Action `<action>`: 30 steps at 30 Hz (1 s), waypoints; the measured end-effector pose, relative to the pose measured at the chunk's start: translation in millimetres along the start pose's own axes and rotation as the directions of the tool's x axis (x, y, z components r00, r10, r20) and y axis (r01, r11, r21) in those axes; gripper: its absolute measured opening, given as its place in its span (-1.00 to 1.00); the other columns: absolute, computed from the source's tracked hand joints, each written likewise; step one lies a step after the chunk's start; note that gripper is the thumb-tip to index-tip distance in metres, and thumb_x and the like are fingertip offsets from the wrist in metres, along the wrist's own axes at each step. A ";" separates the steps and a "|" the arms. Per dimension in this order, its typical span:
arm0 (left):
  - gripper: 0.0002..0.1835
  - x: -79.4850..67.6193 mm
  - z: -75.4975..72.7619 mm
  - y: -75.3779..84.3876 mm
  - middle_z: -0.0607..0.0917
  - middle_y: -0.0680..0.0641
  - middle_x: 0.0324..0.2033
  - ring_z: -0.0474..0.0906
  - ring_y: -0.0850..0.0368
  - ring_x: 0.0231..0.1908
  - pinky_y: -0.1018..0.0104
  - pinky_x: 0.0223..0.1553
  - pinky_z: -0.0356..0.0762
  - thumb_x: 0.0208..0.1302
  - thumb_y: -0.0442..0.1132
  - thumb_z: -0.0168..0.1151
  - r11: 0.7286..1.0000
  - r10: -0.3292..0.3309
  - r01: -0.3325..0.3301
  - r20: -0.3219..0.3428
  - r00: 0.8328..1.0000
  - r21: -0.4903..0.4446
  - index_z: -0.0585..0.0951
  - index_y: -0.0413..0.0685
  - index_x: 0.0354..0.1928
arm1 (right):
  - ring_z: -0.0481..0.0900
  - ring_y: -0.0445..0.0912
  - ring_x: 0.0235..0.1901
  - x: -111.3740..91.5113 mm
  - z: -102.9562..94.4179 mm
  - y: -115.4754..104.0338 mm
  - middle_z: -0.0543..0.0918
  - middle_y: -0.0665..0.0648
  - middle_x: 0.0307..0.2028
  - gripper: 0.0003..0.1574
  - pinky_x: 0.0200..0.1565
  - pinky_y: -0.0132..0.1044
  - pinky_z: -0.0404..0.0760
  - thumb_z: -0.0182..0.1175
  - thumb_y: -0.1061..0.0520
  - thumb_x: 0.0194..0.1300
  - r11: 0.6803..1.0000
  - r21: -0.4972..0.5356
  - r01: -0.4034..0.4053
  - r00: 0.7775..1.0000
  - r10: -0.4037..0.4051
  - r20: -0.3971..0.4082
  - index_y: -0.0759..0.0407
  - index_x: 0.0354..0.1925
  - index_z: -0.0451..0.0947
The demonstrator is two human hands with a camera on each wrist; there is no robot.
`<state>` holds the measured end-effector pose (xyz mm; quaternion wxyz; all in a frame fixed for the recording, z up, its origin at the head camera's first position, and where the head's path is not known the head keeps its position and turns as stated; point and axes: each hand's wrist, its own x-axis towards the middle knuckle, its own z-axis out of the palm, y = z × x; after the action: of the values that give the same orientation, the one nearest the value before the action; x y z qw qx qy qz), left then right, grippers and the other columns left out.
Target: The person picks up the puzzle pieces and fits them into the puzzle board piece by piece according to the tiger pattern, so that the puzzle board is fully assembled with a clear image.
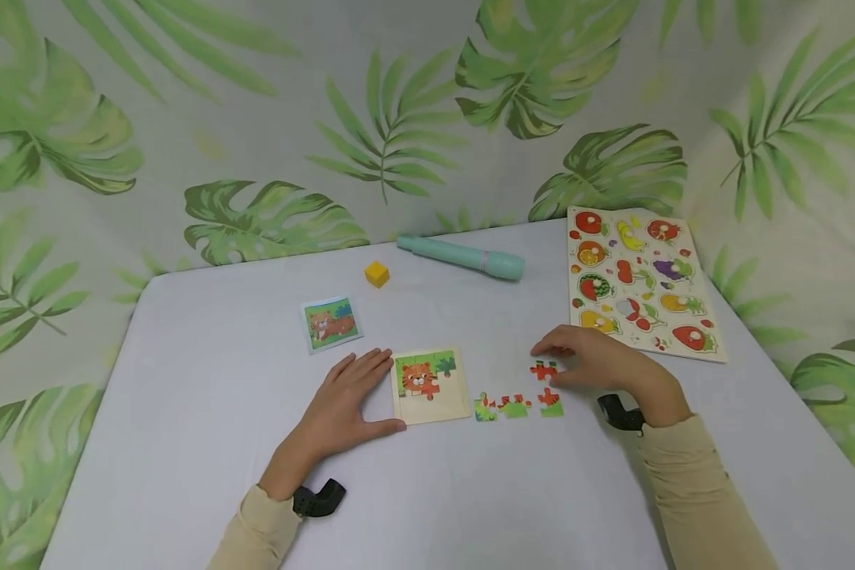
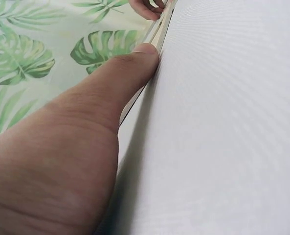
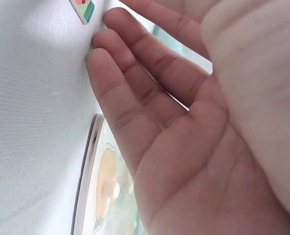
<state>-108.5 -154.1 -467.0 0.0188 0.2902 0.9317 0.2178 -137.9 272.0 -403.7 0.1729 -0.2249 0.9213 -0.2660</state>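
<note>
We see the left hand (image 1: 345, 404) resting with fingers extended and apart, its thumb at the near left corner of the puzzle board (image 1: 435, 408). Farther right, the right hand (image 1: 606, 364) bends loosely, thumb and forefinger apart beside a red puzzle piece (image 1: 544, 370); whether they touch it, we cannot tell. Three loose pieces (image 1: 515, 407) line up right of the board.

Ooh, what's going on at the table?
Someone is doing a tiger puzzle. Their left hand rests against the left side of the puzzle board, and their right hand is beside four loose pieces. The tiger's face is in place, but part of the board is bare, so it isn't finished.
</note>
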 end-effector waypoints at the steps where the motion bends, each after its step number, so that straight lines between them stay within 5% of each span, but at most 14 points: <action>1: 0.09 0.3 -0.8 -0.2 0.30 -0.02 0.56 0.14 0.01 0.57 -0.06 0.60 -0.03 0.11 0.40 0.41 1.000 0.004 -0.004 -0.006 1.000 -0.005 0.31 -0.04 0.56 | 0.60 0.06 0.12 0.6 0.0 0.1 0.68 0.10 0.12 -0.51 0.21 0.10 0.59 0.49 0.18 0.22 1.000 0.002 -0.001 1.000 0.001 0.000 0.12 0.13 0.68; 30: 0.11 -0.1 -2.0 -3.3 0.26 0.00 0.58 0.11 0.06 0.58 0.02 0.62 -0.09 0.13 0.45 0.36 1.000 -0.006 0.006 0.017 1.000 -0.009 0.28 -0.02 0.58 | 0.61 0.07 0.10 1.0 -2.5 -1.9 0.69 0.10 0.07 -0.57 0.20 0.10 0.59 0.47 0.15 0.26 0.998 0.008 -0.060 0.998 0.060 0.024 0.12 0.09 0.68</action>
<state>-110.5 -157.4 -466.6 0.0285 0.2890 0.9314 0.2195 -139.2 271.1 -400.8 0.1927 -0.1995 0.9244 -0.2619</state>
